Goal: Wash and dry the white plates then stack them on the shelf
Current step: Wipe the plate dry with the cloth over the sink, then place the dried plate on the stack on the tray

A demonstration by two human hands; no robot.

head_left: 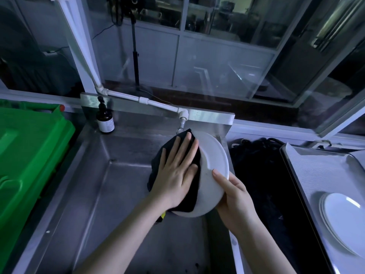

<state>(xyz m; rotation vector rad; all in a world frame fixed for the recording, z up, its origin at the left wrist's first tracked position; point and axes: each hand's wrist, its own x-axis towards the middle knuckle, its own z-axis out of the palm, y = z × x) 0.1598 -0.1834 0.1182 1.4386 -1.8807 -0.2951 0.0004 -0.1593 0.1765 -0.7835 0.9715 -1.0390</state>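
Note:
A white plate is held tilted on edge over the steel sink, just below the tap. My right hand grips its lower right rim, thumb on the plate's face. My left hand lies flat with straight fingers, pressing a black cloth against the plate's face. The cloth covers the plate's left half. More white plates lie stacked on a metal tray at the right.
A green plastic crate stands left of the sink. A brown pump bottle sits at the sink's back corner. A black cloth or bag lies between sink and tray. Windows run behind the counter.

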